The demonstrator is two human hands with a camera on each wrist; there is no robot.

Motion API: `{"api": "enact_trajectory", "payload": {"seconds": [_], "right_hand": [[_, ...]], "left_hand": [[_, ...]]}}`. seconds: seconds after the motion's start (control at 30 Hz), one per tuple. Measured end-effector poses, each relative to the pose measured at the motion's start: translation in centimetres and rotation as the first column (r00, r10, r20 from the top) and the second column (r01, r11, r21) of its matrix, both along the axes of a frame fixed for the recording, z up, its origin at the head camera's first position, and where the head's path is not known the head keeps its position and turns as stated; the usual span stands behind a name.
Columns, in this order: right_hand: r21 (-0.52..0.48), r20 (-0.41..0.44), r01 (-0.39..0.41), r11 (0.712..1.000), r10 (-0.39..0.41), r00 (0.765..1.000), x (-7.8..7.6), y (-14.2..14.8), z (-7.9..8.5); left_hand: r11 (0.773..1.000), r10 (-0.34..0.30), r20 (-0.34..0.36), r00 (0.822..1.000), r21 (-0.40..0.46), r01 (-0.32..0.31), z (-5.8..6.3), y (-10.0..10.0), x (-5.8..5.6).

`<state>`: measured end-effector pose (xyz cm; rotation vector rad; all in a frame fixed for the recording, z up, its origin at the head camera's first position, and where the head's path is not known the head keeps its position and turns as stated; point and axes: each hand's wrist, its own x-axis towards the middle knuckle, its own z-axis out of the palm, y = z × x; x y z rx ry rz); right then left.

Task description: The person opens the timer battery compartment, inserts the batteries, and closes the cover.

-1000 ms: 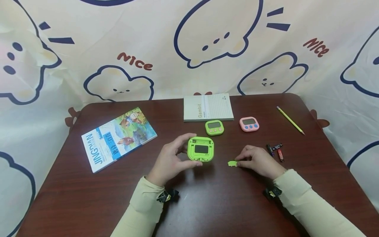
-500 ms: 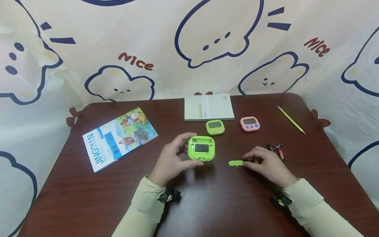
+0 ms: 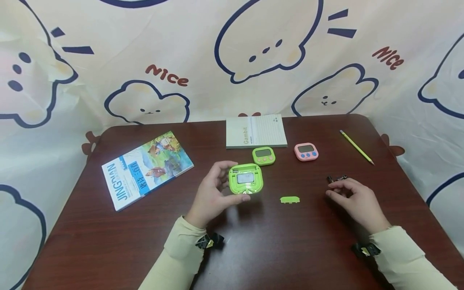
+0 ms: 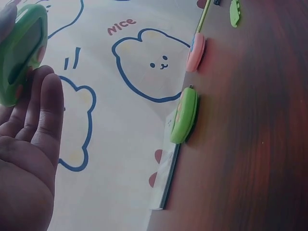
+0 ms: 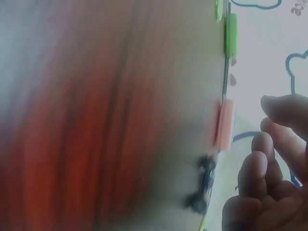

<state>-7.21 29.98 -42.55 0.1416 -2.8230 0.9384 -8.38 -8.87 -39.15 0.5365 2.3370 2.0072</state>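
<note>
In the head view my left hand (image 3: 214, 195) grips a green digital timer (image 3: 245, 179) between thumb and fingers, its back with the open battery bay facing up. The same timer (image 4: 26, 48) shows at the left edge of the left wrist view. Flat on the table lies a small green battery cover (image 3: 290, 199), apart from both hands. My right hand (image 3: 357, 201) hovers beside several small batteries (image 3: 337, 179), partly covering them. In the right wrist view its fingers (image 5: 252, 173) are loosely bent with nothing between them, and the batteries (image 5: 206, 185) lie apart from them.
Behind the held timer are a second green timer (image 3: 264, 156), a pink timer (image 3: 306, 152) and a notepad (image 3: 255, 131). A picture-covered book (image 3: 146, 171) lies at left, a yellow-green pencil (image 3: 356, 147) at far right. A printed cloth (image 3: 203, 52) hangs behind the table.
My right hand has let go of the battery cover, leaving it on the table, and moved right to the batteries. The left hand has tilted the timer slightly.
</note>
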Motion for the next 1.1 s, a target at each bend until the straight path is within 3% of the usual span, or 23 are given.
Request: {"api": "enact_trajectory", "payload": {"seconds": [0.23, 0.5, 0.77, 0.87, 1.1], "right_hand": [[0.052, 0.069, 0.066, 0.996, -0.069, 0.995, -0.2, 2.2, 0.0], [0.133, 0.156, 0.069, 0.989, -0.09, 0.984, -0.8, 4.0, -0.2], [0.162, 0.319, 0.045, 0.986, -0.095, 0.943, -1.2, 4.8, 0.2], [0.157, 0.303, 0.048, 0.986, -0.094, 0.948, -1.1, 4.9, 0.2], [0.129, 0.158, 0.069, 0.989, -0.089, 0.983, -0.6, 4.3, 0.2]], "left_hand": [[1.0, -0.002, 0.023, 1.0, 0.026, 0.002, 0.0, 0.1, 0.0], [1.0, -0.006, 0.019, 1.0, 0.008, 0.006, -0.1, 0.1, -0.1], [1.0, 0.002, 0.017, 1.0, -0.01, -0.002, -0.1, 0.0, -0.1], [1.0, -0.001, 0.019, 1.0, -0.011, 0.001, -0.1, 0.0, -0.1], [1.0, -0.002, 0.022, 1.0, -0.013, 0.002, -0.1, 0.1, -0.1]]}}
